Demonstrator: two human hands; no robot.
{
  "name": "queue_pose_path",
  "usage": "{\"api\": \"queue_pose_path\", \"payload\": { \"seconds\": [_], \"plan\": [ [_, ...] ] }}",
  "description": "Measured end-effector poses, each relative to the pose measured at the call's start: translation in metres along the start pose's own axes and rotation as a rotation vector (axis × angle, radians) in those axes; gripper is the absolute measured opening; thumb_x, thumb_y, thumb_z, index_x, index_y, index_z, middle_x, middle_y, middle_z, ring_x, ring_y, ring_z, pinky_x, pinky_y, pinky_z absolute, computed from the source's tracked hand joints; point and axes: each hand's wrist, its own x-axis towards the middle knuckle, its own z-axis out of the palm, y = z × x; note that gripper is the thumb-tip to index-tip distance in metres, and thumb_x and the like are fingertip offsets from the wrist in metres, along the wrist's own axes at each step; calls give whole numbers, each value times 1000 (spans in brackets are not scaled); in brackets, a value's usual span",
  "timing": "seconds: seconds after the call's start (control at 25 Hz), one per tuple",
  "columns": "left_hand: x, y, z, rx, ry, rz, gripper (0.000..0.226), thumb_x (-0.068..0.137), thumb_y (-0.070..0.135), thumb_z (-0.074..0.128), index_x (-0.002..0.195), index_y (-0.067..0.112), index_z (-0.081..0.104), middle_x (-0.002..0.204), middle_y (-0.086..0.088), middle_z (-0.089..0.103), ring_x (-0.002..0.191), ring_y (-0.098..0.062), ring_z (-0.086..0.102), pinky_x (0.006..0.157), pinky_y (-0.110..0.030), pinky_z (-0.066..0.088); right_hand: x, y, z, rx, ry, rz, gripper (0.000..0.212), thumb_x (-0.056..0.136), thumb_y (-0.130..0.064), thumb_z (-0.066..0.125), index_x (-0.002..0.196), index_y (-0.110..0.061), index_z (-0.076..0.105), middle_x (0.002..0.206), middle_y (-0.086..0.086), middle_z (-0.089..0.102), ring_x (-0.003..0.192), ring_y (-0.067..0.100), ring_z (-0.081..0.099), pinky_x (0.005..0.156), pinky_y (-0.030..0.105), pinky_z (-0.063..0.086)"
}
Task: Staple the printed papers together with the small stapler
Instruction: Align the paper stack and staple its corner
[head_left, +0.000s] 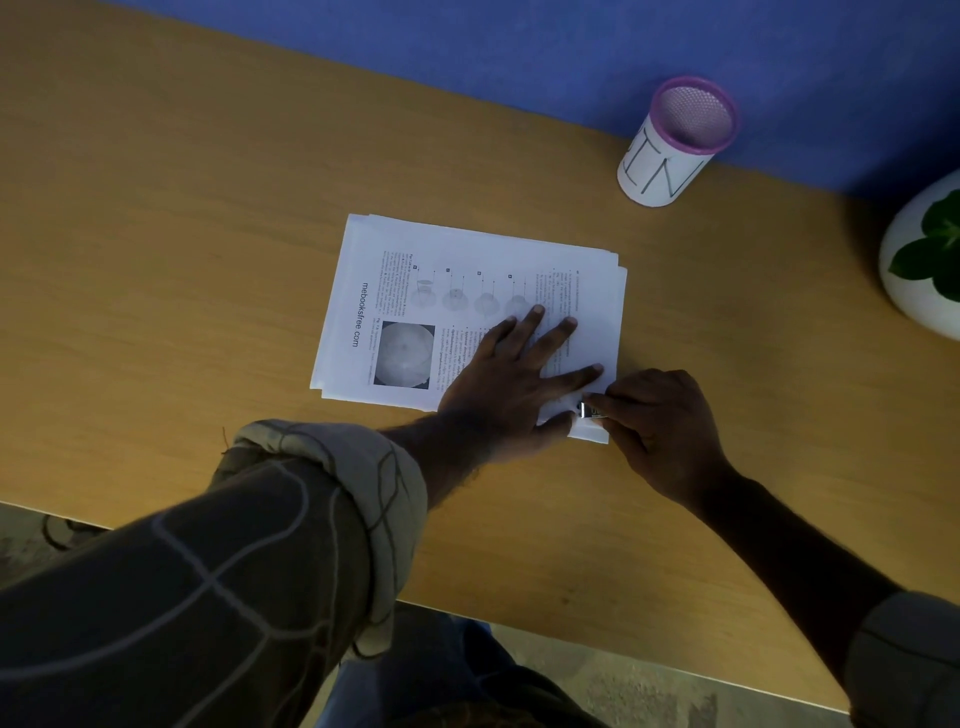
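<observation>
At the near right corner of the printed papers (467, 291), the right hand (657, 426) has its fingers curled round the small stapler (589, 410), of which only a short metal end shows past the fingertips; the hand hides the rest. The stapler sits right at the corner of the stack, touching the paper edge, though whether the sheets are between its jaws cannot be told. Just beside it, the left hand (514, 379) lies flat on the top sheet with fingers straight and spread, pressing the pile down, its thumb close to the stapler's metal end. The stack lies on the wooden table (182, 234), its sheets slightly fanned at the edges, the top page showing text, small diagrams and a round grey picture. Farther back, near the blue wall (467, 57), stands a mesh pen cup (675, 143) with a pink rim. At the right edge, a white pot (904, 280) holds green leaves.
</observation>
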Motion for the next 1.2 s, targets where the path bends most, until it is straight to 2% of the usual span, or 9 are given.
{"api": "queue_pose_path", "payload": {
  "seconds": [0.2, 0.32, 0.44, 0.64, 0.72, 0.84, 1.04, 1.12, 1.2],
  "plan": [
    [0, 2, -2, 7, -3, -5, 54, 100, 52, 32, 153, 44, 30, 169, -8, 14, 155, -39, 10, 123, -56, 17, -8, -3, 3, 10, 68, 6, 24, 89, -22, 58, 102, -12, 75, 92, 4, 74, 87, 25, 66, 82, 31, 38],
    [0, 2, -1, 13, -7, -5, 54, 100, 52, 32, 153, 44, 31, 169, -7, 14, 155, -38, 9, 123, -56, 16, -16, -7, 6, -85, 110, -60, 23, 86, -15, 66, 107, -9, 71, 93, 7, 73, 88, 26, 63, 80, 37, 42],
    [0, 1, 0, 15, -1, -2, 54, 99, 53, 31, 152, 42, 32, 169, -8, 15, 155, -39, 10, 123, -56, 17, -24, -9, 14, -230, 147, -136, 38, 79, -9, 75, 114, -8, 63, 97, 10, 72, 93, 24, 55, 81, 37, 40],
    [1, 0, 3, 7, 5, 3, 55, 99, 54, 30, 152, 41, 33, 169, -9, 16, 155, -40, 11, 122, -57, 18, -41, -5, 18, -302, 102, -227, 41, 84, -6, 72, 123, -5, 60, 106, 13, 68, 99, 27, 56, 82, 38, 42],
    [1, -1, 3, 3, 10, 0, 55, 99, 54, 29, 152, 42, 34, 169, -9, 17, 155, -39, 12, 122, -57, 18, -48, -6, 15, -283, 99, -168, 35, 89, -8, 66, 123, -6, 59, 106, 14, 69, 100, 26, 55, 82, 38, 42],
    [1, 0, 4, 1, 19, -5, 55, 99, 53, 30, 152, 42, 35, 168, -8, 18, 155, -39, 12, 122, -58, 18, -42, -13, 10, -201, 129, 18, 28, 92, -15, 54, 118, -8, 59, 100, 14, 72, 96, 25, 55, 80, 36, 38],
    [1, 0, 5, 9, 30, 1, 54, 98, 53, 31, 151, 42, 36, 168, -9, 20, 154, -40, 14, 122, -58, 19, -21, -25, 3, -159, 86, 93, 28, 87, -19, 57, 109, -7, 70, 96, 12, 73, 88, 30, 66, 77, 37, 45],
    [0, 1, 6, 3, 40, 0, 54, 98, 52, 32, 150, 42, 37, 168, -9, 21, 154, -40, 15, 122, -58, 20, -16, -29, 4, -153, 77, 129, 24, 84, -14, 66, 106, -7, 72, 96, 11, 74, 86, 31, 67, 77, 37, 44],
    [0, 0, 6, -5, 49, 1, 54, 98, 52, 32, 150, 42, 38, 167, -10, 23, 154, -40, 16, 122, -57, 20, -14, -29, 5, -143, 78, 159, 23, 85, -15, 65, 106, -9, 72, 96, 9, 74, 87, 30, 67, 77, 35, 41]
  ]
}}
